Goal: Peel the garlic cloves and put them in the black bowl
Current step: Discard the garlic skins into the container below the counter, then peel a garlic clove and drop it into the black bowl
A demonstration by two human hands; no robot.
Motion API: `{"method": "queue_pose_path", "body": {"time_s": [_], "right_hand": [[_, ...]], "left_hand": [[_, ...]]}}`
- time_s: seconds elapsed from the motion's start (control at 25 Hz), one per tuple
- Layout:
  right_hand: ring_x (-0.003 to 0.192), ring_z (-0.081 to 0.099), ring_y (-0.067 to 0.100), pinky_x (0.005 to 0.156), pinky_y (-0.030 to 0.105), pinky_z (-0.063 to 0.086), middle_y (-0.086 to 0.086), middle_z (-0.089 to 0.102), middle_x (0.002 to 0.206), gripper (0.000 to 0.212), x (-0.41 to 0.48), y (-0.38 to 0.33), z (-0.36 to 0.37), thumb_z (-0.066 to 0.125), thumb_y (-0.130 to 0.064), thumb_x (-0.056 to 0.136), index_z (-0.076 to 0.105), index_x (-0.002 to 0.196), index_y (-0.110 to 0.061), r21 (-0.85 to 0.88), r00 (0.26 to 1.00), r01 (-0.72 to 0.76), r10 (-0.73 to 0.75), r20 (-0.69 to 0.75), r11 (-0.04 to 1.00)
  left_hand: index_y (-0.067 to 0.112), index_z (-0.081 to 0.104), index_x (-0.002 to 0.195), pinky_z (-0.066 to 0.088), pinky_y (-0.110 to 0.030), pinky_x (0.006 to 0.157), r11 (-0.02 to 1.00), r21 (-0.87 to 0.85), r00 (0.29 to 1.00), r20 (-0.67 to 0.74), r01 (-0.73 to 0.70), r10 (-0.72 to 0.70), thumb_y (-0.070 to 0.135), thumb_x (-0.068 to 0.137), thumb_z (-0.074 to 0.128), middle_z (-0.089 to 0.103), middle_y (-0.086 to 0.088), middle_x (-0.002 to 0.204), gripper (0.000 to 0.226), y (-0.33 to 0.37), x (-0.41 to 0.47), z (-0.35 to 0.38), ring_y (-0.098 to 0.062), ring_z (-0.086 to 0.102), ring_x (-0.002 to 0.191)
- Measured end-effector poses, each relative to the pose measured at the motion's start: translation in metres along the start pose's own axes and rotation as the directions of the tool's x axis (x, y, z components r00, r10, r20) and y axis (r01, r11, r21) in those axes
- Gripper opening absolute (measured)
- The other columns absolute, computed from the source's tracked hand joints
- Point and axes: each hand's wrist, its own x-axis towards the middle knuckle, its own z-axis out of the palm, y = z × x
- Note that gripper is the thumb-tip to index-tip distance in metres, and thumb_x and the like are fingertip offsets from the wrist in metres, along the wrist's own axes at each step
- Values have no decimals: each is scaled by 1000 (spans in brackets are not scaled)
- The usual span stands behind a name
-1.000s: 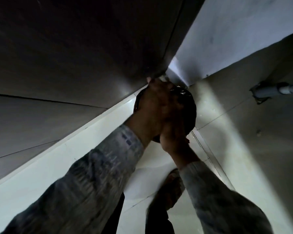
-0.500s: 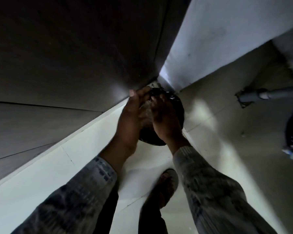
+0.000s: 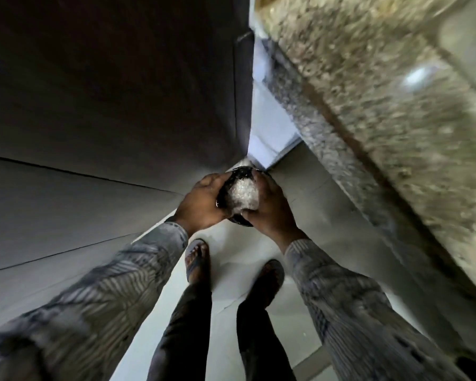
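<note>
Dark cabinet panels are seen filling the left side of the head view, with thin seams drawn across them. Below them, a patterned grey left sleeve is stretched forward from the lower left corner.

The left hand is curled round the left side of the black bowl, with its fingers bent over the rim; the fingertips themselves are hidden by the bowl. The bowl is held up in the air between both hands, near the middle of the view, above a pale tiled floor and well clear of it. A whitish, crinkled mass is seen inside the bowl; whether it is garlic, loose skins or a wrapper cannot be told, and no single clove can be made out.

The right hand is wrapped round the bowl's right side, and its thumb is laid against the lower edge of the whitish mass.

Under the hands, two feet in sandals and dark trouser legs are seen on the floor. The right sleeve is shown running to the lower right. A speckled stone countertop, blurred, is seen filling the upper right.
</note>
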Motion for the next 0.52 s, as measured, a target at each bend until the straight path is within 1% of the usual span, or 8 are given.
{"method": "queue_pose_path", "body": {"time_s": [0.16,0.24,0.32,0.4,0.52], "right_hand": [[141,41,32,115,45,40,14,43,155,103,-61,-51,-69,83,-32,69,33,158,-16,-16,1000,-11,11,16,1000],[141,41,31,114,46,41,12,43,155,102,-96,-82,-110,79,-42,70,32,158,-20,-25,1000,-13,13,14,1000],[142,41,27,115,43,40,7,45,155,101,-131,-113,-141,74,-52,70,34,158,-24,-10,999,-26,26,-23,1000],[144,41,27,117,43,38,5,45,157,99,-165,-140,-169,80,-46,75,32,160,-24,3,995,-60,60,-83,998],[148,37,27,118,46,37,5,39,162,100,-219,-182,-206,84,-37,80,28,161,-26,13,972,-100,101,-213,995]], "left_hand": [[34,31,156,35,-27,112,999,36,1000,29,-7,6,48,69,80,43,-3,151,101,55,-61,-57,-25,41,140],[36,28,157,38,-31,112,995,76,997,25,-71,69,50,68,81,42,-2,153,104,88,-95,-92,-27,43,139],[35,27,157,37,-31,113,983,110,989,29,-146,144,52,66,82,40,-2,154,108,111,-125,-120,-27,44,139],[32,28,159,33,-28,114,961,155,973,57,-230,223,48,67,86,39,-4,156,110,134,-151,-148,-28,42,140],[32,25,160,31,-34,119,914,221,940,71,-341,333,47,67,87,31,-7,162,112,169,-189,-188,-31,32,146]]}}
